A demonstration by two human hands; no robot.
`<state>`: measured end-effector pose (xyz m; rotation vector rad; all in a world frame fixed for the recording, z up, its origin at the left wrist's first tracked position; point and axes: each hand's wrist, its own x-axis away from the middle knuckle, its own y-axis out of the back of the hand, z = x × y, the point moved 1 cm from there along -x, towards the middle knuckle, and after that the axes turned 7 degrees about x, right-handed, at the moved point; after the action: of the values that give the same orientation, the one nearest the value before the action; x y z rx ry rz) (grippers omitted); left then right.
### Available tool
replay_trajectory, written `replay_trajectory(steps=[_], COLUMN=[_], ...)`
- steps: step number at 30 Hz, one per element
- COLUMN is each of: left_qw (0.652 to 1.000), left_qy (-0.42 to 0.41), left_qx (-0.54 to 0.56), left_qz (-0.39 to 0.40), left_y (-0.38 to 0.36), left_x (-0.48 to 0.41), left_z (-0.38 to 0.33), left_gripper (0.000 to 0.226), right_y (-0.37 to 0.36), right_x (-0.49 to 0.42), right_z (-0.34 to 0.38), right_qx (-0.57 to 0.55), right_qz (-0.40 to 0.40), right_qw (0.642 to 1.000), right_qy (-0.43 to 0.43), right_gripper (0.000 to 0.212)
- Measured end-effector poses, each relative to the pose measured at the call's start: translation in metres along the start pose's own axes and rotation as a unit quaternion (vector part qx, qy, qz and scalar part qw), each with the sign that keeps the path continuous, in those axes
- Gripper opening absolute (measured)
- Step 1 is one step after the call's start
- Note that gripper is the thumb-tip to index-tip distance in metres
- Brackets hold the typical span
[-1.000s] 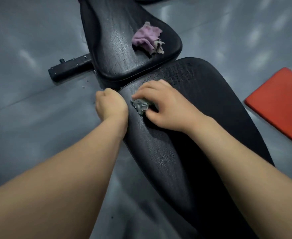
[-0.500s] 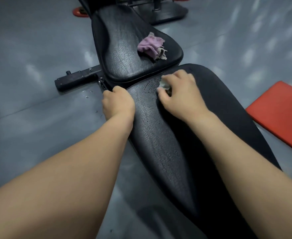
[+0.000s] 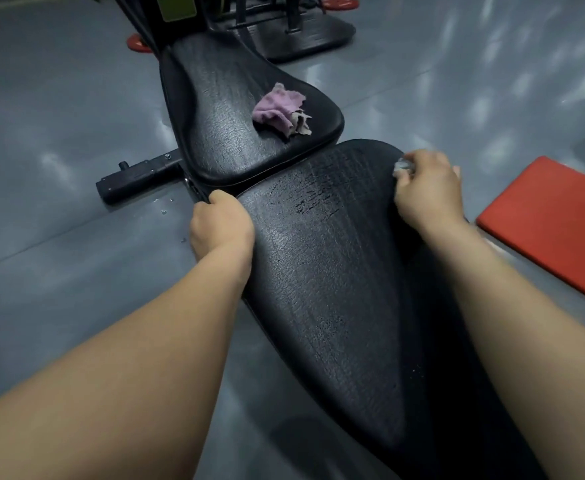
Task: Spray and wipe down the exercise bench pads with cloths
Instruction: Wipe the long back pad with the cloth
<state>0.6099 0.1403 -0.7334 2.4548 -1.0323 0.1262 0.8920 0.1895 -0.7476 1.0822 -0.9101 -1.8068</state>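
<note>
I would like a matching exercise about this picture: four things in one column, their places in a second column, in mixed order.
Things:
1. purple cloth
2. grey cloth
3. red mat
4. left hand

Places:
A. on the floor, far right
B. holding the left edge of the near pad
C. lying on the far pad
D. in the right hand

Pairs: 1-C, 2-D, 3-A, 4-B

Cracked, grained black leatherette bench pad (image 3: 336,271), crumpled soft purple cloth (image 3: 279,107), glossy grey floor (image 3: 59,98), matt red mat (image 3: 554,223)
</note>
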Motion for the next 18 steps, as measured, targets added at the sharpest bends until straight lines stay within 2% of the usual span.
replay_trajectory(steps=[2, 5, 7, 9, 12, 14, 16, 18], left_qw=[1.0, 1.0, 1.0, 1.0, 1.0, 1.0, 1.0, 1.0], left_qy=[-0.001, 0.0, -0.001, -0.004, -0.006, -0.007, -0.009, -0.009], left_qx=[-0.007, -0.011, -0.01, -0.01, -0.013, -0.011, -0.012, -0.011], left_qz=[-0.003, -0.002, -0.004, -0.003, -0.001, -0.002, -0.001, 0.0], left_y=[0.0, 0.0, 0.0, -0.001, -0.001, -0.002, -0.002, -0.002], left_x=[0.0, -0.001, -0.001, -0.001, -0.002, -0.002, -0.002, -0.003], left_z=[0.0, -0.001, -0.001, -0.001, 0.0, 0.0, 0.0, 0.0], left_gripper=[0.052, 0.053, 0.053, 0.052, 0.053, 0.053, 0.054, 0.054], right_y=[0.002, 0.0, 0.0, -0.002, 0.0, 0.002, 0.003, 0.001], right_x=[0.026, 0.065, 0.064, 0.043, 0.004, -0.006, -0.005, -0.001], right_z=[0.027, 0.057, 0.053, 0.034, -0.011, -0.022, -0.004, 0.027], right_qx=[-0.023, -0.07, -0.068, -0.044, -0.003, 0.004, 0.0, -0.02], right_qz=[-0.018, 0.012, 0.018, -0.009, -0.019, -0.001, 0.011, 0.011], right_qw=[0.991, 0.938, 0.923, 0.946, 0.996, 1.0, 1.0, 0.996], right_qy=[0.131, 0.339, 0.377, 0.32, 0.089, -0.03, -0.021, 0.088], right_gripper=[0.03, 0.031, 0.032, 0.033, 0.037, 0.039, 0.039, 0.038])
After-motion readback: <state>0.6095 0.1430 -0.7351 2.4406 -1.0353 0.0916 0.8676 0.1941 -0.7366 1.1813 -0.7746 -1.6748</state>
